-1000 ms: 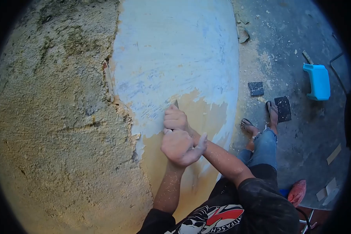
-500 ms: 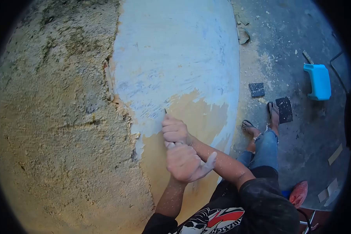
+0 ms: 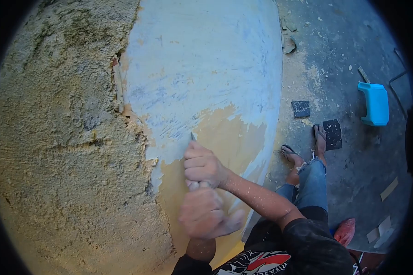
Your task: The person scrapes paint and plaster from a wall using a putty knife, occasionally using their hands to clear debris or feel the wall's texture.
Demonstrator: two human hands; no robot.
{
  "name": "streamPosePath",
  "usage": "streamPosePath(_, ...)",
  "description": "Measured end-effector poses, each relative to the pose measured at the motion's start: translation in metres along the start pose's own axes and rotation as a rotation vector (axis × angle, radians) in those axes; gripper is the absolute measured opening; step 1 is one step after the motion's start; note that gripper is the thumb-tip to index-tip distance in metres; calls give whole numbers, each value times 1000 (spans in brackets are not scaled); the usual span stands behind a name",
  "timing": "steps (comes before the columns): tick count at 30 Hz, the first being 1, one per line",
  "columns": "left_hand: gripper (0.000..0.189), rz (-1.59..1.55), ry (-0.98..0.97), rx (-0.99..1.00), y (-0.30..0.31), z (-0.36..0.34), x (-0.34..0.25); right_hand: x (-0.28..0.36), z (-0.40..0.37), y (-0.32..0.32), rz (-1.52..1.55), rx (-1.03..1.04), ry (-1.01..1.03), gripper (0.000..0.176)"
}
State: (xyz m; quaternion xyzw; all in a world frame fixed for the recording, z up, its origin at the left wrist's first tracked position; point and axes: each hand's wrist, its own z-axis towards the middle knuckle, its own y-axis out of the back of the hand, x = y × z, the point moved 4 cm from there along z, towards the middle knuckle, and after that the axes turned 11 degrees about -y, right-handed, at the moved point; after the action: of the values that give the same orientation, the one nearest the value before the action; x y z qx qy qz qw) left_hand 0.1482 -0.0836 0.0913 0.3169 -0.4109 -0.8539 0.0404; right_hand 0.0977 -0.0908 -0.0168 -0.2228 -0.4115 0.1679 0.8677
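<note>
My right hand [image 3: 203, 166] is closed in a fist around a scraper, and only its narrow dark blade [image 3: 193, 136] shows above the fingers. The blade tip lies against the wall at the border between white coating [image 3: 206, 55] and bare tan surface [image 3: 225, 133]. Directly below, my left hand [image 3: 202, 214] is closed at the tool's lower end, its thumb sticking out to the right. It is blurred by motion. The handle is mostly hidden in both hands. White dust speckles my forearms.
Rough, broken plaster [image 3: 78, 160] covers the wall on the left. On the floor at right are a blue plastic stool [image 3: 376, 105], dark mats [image 3: 332, 134], paint flakes, and a red bag [image 3: 345, 231]. My sandalled feet [image 3: 320, 136] stand near the wall's base.
Both hands have moved a little downward and left, the left hand more than the right. More of the scraper blade shows now. The whole view has shifted slightly.
</note>
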Motion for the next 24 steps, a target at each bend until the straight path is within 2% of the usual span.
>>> streamPosePath(2,35,-24,-8,-81,10,1,-2,13,4,-7,22,33,27,30)
streamPosePath(5,37,-32,-37,-7,9,-3,-1,-3,0,-5,15,59,59,31)
streamPosePath(7,43,28,62,72,-1,-14,17,-14,-4,-4,-12,51,60,31)
streamPosePath(10,47,98,27,-53,-1,-17,17,-16,-6,2,-47,29,-7,32)
streamPosePath(14,49,118,88,-40,-6,-10,-3,-6,-12,2,95,29,9,34)
streamPosePath(16,48,98,45,-39,-2,-10,3,-10,-16,9,98,7,30,32)
streamPosePath(19,47,75,-38,-26,4,-10,4,-1,-5,-7,34,-28,-46,31)
streamPosePath(22,46,52,-71,-37,11,-14,-5,5,-4,-13,99,2,13,30)
streamPosePath(23,46,50,-68,-26,12,-16,0,-2,-5,-10,101,-9,11,30)
streamPosePath(24,46,30,24,31,10,-20,12,-15,-5,-6,33,23,1,30)
